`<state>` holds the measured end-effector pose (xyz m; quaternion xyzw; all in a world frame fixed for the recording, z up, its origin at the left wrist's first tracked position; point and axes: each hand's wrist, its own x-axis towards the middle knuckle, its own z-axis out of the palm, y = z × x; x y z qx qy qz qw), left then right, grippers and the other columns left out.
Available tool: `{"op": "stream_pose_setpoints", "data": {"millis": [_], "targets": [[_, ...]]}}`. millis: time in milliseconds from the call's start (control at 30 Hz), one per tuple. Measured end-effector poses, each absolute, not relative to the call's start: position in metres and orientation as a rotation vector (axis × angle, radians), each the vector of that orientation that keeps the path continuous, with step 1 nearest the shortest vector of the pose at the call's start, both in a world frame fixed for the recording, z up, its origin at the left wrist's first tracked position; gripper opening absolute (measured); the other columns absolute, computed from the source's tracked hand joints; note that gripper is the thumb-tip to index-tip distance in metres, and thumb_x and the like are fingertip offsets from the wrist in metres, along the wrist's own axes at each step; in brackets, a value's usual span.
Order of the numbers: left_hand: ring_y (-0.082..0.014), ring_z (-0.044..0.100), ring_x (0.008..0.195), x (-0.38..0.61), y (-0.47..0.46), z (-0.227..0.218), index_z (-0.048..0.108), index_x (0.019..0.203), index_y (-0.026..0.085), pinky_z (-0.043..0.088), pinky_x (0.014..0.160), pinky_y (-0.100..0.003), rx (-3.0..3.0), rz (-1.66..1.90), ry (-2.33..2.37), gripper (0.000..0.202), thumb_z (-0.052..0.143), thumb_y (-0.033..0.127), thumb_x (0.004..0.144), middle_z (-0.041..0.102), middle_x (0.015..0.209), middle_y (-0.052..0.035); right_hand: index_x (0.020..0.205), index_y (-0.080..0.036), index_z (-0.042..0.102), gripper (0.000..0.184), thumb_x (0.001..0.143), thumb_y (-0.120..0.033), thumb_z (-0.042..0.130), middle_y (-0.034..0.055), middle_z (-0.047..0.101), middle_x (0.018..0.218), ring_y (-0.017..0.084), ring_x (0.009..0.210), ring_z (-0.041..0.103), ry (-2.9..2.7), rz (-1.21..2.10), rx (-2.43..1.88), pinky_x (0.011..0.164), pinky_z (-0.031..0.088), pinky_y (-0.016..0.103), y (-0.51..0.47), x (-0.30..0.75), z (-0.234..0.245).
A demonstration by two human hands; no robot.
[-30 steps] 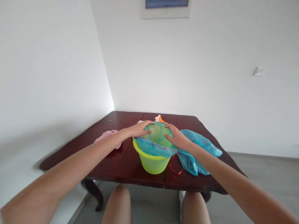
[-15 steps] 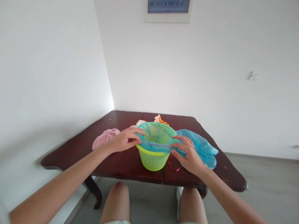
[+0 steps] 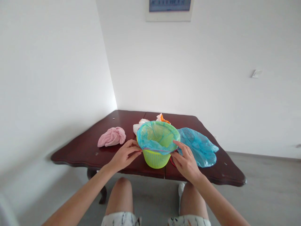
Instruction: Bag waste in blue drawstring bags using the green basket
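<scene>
A lime-green plastic basket stands near the front edge of the dark wooden table. A thin blue plastic bag lines it and is folded over its rim, with a red drawstring at the hem. My left hand pinches the bag's hem at the basket's left side. My right hand holds the hem at the right side, fingers curled on the plastic.
A second blue plastic bag lies flat to the right of the basket. A pink cloth is bunched at the left. White and orange wrappers lie behind the basket. White walls meet in a corner behind the table. My knees show below.
Both hands came from the basket's far rim down its sides to the near lower rim, pulling the blue bag's hem down over the edge. The camera view has shifted back a little.
</scene>
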<state>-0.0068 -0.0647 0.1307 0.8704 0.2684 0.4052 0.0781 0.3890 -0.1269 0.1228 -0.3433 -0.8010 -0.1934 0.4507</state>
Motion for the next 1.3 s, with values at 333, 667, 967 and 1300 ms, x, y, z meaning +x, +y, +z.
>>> {"op": "stream_pose_setpoints", "data": {"millis": [333,667,967,1300], "targets": [[-0.031,0.068,0.143,0.0,-0.085,0.17,0.076,0.153,0.036,0.057,0.125,-0.052,2.715,1.403,0.906,0.048,0.091,0.032,0.107,0.07,0.152,-0.0089,0.154,-0.021,0.068,0.053,0.105,0.0,0.076,0.017,0.08,0.153,0.033,0.149,0.074,-1.959,-0.411,-0.668,0.127,0.064,0.061,-0.14,0.38,0.118],[-0.0224,0.072,0.124,0.046,-0.092,0.142,0.088,0.116,0.033,0.065,0.102,-0.039,2.396,1.688,0.808,0.019,0.084,0.015,0.109,0.068,0.144,-0.007,0.119,-0.027,0.08,0.022,0.11,-0.008,0.073,0.0085,0.078,0.117,0.029,0.115,0.075,-1.811,-0.186,-0.857,0.116,0.064,0.059,-0.129,0.343,0.116],[-0.0254,0.072,0.113,0.018,-0.095,0.208,0.078,0.101,0.025,0.054,0.107,-0.044,2.55,1.477,1.064,0.03,0.057,0.031,0.122,0.076,0.113,-0.0065,0.115,-0.026,0.074,0.015,0.114,-0.016,0.063,0.0091,0.081,0.113,0.027,0.105,0.079,-1.764,0.062,-1.089,0.093,0.067,0.042,-0.176,0.376,0.073],[-0.0313,0.077,0.08,0.085,-0.028,0.278,0.087,0.092,0.03,0.052,0.071,-0.036,2.522,-0.311,0.984,0.055,0.094,0.082,0.077,0.087,0.094,-0.0066,0.1,-0.043,0.077,0.024,0.091,-0.021,0.07,0.0028,0.082,0.079,0.039,0.065,0.085,-1.541,0.074,-1.195,0.056,0.076,0.05,-0.251,0.372,-0.072]]}}
